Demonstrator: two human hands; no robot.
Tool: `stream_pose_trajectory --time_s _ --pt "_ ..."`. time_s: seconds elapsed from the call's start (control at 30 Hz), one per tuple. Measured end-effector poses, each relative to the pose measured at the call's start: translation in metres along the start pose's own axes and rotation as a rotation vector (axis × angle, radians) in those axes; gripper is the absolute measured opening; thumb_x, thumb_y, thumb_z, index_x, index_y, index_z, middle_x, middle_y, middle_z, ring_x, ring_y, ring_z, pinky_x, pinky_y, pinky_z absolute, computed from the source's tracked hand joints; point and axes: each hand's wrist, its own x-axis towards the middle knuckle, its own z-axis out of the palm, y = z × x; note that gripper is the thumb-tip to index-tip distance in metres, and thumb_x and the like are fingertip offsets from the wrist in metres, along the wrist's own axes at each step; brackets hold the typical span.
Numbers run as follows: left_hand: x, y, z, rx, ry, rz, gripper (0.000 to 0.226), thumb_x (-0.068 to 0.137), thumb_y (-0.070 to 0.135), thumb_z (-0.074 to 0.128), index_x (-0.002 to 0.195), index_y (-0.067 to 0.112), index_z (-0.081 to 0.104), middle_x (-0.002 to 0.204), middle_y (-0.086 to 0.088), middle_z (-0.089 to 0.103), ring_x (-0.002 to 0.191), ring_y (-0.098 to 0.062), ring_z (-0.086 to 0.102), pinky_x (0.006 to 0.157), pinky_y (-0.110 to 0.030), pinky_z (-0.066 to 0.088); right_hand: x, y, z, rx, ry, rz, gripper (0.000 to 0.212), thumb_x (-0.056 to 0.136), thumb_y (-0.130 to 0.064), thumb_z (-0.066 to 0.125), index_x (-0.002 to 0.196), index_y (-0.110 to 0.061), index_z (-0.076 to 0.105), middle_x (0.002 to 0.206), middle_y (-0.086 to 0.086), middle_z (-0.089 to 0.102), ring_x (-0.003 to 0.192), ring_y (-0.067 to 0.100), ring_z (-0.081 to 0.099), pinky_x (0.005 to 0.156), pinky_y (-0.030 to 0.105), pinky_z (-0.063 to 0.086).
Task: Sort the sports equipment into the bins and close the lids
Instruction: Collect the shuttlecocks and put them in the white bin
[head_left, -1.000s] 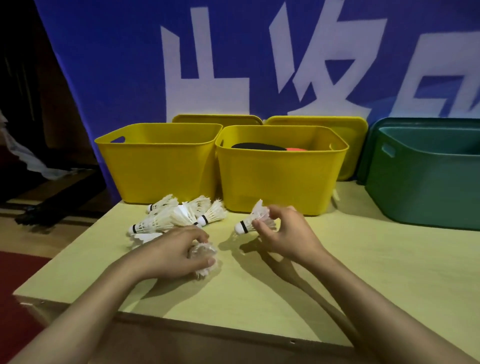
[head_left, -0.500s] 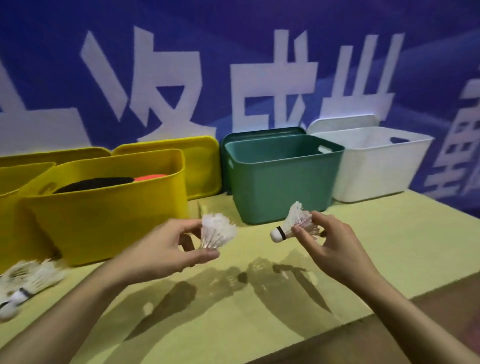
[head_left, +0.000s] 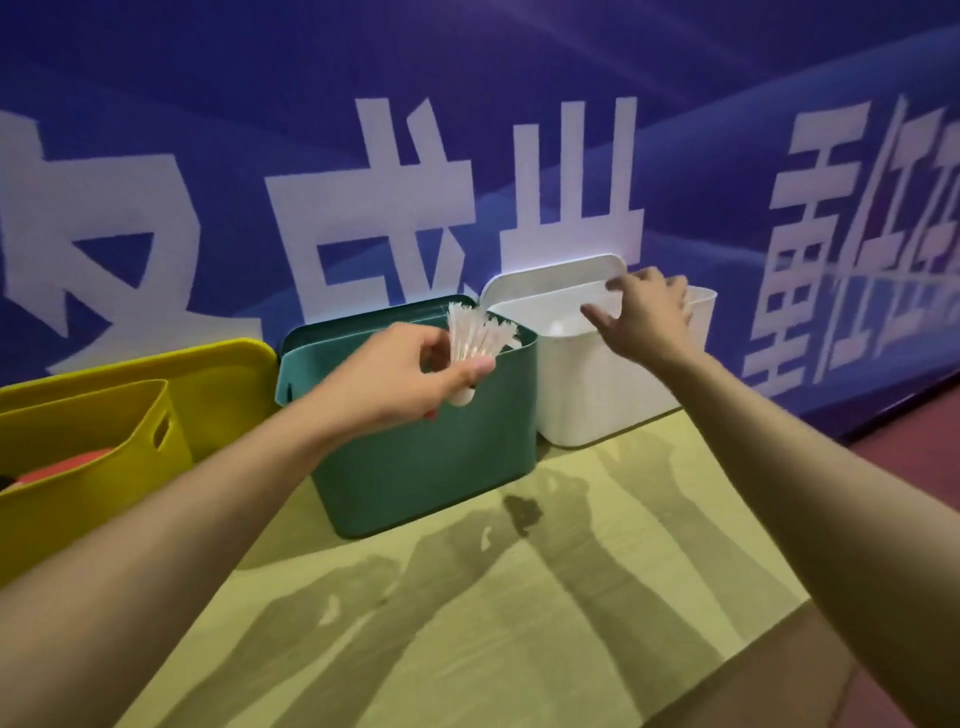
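My left hand (head_left: 400, 374) holds a white feathered shuttlecock (head_left: 475, 340) upright, in front of the near rim of the green bin (head_left: 431, 467). My right hand (head_left: 649, 317) hovers over the open white bin (head_left: 597, 395) with fingers spread and nothing in it. A pale rounded shape (head_left: 561, 327), probably a shuttlecock's cork, shows just inside the white bin. Behind that bin leans its white lid (head_left: 550, 275). The green lid (head_left: 363, 317) stands behind the green bin.
A yellow bin (head_left: 78, 483) at the left holds something red and black, with a yellow lid (head_left: 223, 379) leaning behind it. All stand on a pale yellow-green table (head_left: 519, 597) against a blue banner. The table's right edge drops to red floor.
The view has swung right. My right hand reached over the white bin and no longer holds its shuttlecock. My left hand carried its shuttlecock up to the green bin's rim.
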Motion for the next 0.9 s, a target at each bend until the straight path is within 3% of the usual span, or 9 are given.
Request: stream_pose_trajectory --time_s 0.2,0.3,0.37,0.43,0.57,0.63,0.7,0.77,0.9 --pt "0.135 0.045 0.021 0.048 0.015 0.028 0.051 0.089 0.064 0.063 0.095 0.015 0.075 0.084 0.001 0.075 0.071 -0.015 0.068 0.062 -0.025 0.05 -0.1 0.054 0.011 0.239 -0.026 -0.058 0.02 0.1 -0.038 0.057 0.113 -0.031 0.071 0.123 -0.004 0.061 0.123 0.024 0.046 0.098 0.036 0.037" --pt "0.189 0.068 0.038 0.141 -0.067 -0.094 0.068 0.088 0.067 0.062 0.105 0.002 0.06 0.092 -0.004 0.071 0.074 -0.017 0.063 0.067 -0.029 0.047 -0.132 0.066 0.004 0.225 -0.093 -0.1 0.018 0.1 -0.041 0.055 0.109 -0.036 0.07 0.116 -0.012 0.061 0.119 0.016 0.049 0.099 0.034 0.042" --pt "0.202 0.071 0.047 0.235 -0.044 -0.092 0.058 0.091 0.062 0.063 0.106 0.007 0.053 0.085 -0.004 0.065 0.071 -0.015 0.063 0.064 -0.029 0.048 -0.139 0.073 -0.007 0.186 -0.105 -0.093 0.017 0.1 -0.041 0.055 0.109 -0.036 0.069 0.117 -0.014 0.06 0.12 0.014 0.049 0.099 0.034 0.043" --pt "0.19 0.064 0.048 0.272 -0.011 -0.037 0.041 0.094 0.049 0.062 0.101 0.009 0.062 0.084 -0.006 0.068 0.068 -0.019 0.064 0.064 -0.031 0.054 -0.139 0.075 -0.014 0.172 -0.104 -0.091 0.016 0.101 -0.04 0.055 0.109 -0.035 0.068 0.116 -0.014 0.06 0.12 0.014 0.049 0.097 0.032 0.042" --pt "0.093 0.029 0.023 0.281 -0.081 0.049 0.028 0.093 0.042 0.059 0.088 0.02 0.074 0.088 0.0 0.075 0.073 -0.011 0.065 0.066 -0.034 0.056 -0.137 0.045 -0.006 0.19 -0.129 -0.149 0.018 0.101 -0.04 0.055 0.111 -0.034 0.069 0.115 -0.013 0.062 0.114 0.013 0.052 0.095 0.036 0.048" --pt "0.021 0.011 0.003 0.286 -0.119 0.073 0.026 0.095 0.046 0.059 0.099 0.029 0.078 0.092 0.017 0.075 0.078 0.005 0.066 0.07 -0.02 0.055 -0.144 0.018 0.006 0.202 -0.15 -0.188 0.019 0.102 -0.039 0.055 0.112 -0.033 0.07 0.113 -0.013 0.063 0.108 0.01 0.054 0.093 0.034 0.051" --pt "-0.054 -0.014 -0.022 0.303 -0.138 0.036 0.022 0.097 0.045 0.061 0.099 0.03 0.077 0.076 0.033 0.068 0.071 0.015 0.063 0.062 -0.008 0.043 -0.157 -0.017 0.021 0.235 -0.196 -0.258 0.018 0.102 -0.037 0.057 0.11 -0.031 0.071 0.109 -0.014 0.064 0.1 0.004 0.056 0.087 0.027 0.051" --pt "-0.129 -0.041 -0.053 0.287 -0.154 -0.06 0.02 0.097 0.044 0.061 0.098 0.031 0.076 0.066 0.04 0.062 0.062 0.011 0.062 0.058 -0.013 0.041 -0.177 -0.063 0.035 0.268 -0.254 -0.348 0.016 0.101 -0.035 0.058 0.108 -0.031 0.072 0.104 -0.015 0.065 0.097 0.004 0.058 0.085 0.027 0.052" --pt "-0.268 -0.094 -0.116 0.245 -0.072 -0.289 0.02 0.096 0.052 0.056 0.1 0.042 0.072 0.083 0.038 0.066 0.072 0.0 0.067 0.058 -0.017 0.048 -0.233 -0.169 0.061 0.339 -0.397 -0.511 0.012 0.1 -0.033 0.06 0.108 -0.034 0.069 0.101 -0.018 0.063 0.098 0.003 0.059 0.085 0.024 0.05"
